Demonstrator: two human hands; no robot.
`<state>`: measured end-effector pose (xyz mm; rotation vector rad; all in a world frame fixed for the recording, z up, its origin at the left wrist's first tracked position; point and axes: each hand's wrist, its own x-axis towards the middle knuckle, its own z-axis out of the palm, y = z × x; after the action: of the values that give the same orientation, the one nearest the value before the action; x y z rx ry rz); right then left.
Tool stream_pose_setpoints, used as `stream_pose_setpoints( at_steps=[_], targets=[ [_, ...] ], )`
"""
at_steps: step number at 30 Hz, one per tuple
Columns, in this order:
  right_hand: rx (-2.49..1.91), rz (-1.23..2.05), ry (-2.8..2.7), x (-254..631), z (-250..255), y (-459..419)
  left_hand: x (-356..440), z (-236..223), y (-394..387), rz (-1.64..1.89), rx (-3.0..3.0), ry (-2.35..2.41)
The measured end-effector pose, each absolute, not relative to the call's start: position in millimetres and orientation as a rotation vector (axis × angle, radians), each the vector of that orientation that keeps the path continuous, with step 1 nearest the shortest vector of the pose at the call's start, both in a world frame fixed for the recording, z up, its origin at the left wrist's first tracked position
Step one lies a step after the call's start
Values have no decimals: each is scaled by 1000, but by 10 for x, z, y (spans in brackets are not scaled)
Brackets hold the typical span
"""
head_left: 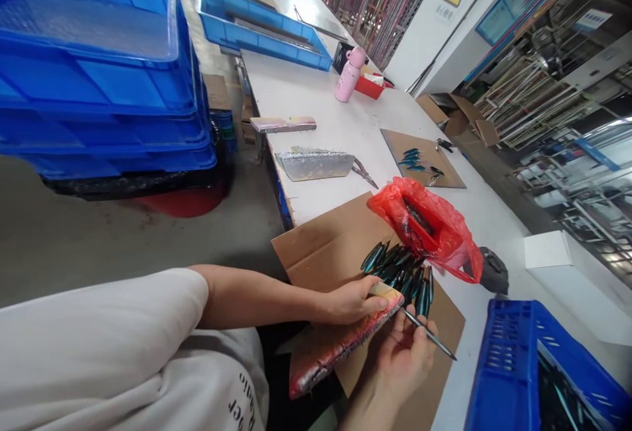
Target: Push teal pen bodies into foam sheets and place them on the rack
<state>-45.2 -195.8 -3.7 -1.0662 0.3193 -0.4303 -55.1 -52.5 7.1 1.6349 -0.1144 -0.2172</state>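
Note:
My left hand (348, 302) is closed around the upper end of a long pink-and-orange block (340, 344) with a rough, silvery edge. The block slants down towards my lap. Between the fingers of my right hand (405, 347) is a slim, dark pointed rod (430, 334); its upper end meets or nearly meets the block's end. Just beyond both hands, several slender black-and-teal pieces (395, 263) lie in a loose pile on a cardboard sheet (320, 237). An opened red plastic bag (437, 227) lies against the pile.
Behind the cardboard are a grey block (316, 164), pliers (364, 172) and another pinkish block (284, 124). A board (424, 161) holds more teal pieces. A pink bottle (349, 76) stands farther back. Blue crates (99, 82) are stacked left; a blue basket (511, 358) is at right.

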Motion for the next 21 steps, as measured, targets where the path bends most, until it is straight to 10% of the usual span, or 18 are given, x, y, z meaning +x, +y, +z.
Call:
stream_pose_setpoints(
  at_steps=[21],
  targets=[
    [-906, -237, 395, -409, -183, -2072, -557, 72, -537, -180, 1619, -162]
  ],
)
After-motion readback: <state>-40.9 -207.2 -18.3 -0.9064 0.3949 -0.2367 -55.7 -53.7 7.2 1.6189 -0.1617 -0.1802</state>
